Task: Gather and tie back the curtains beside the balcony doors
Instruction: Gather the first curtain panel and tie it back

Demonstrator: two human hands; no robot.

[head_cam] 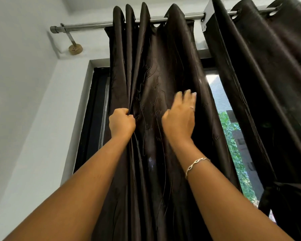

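A dark brown left curtain hangs in folds from a metal rod over the balcony door. My left hand is raised and clenched on a bunch of its left folds. My right hand lies against the curtain's right part, fingers spread and reaching toward its right edge, holding nothing. A second dark right curtain hangs to the right, bunched lower down near the right edge.
A white wall closes the left side, with the rod's bracket fixed to it. Between the two curtains a strip of door glass shows greenery outside. The dark door frame stands left of the curtain.
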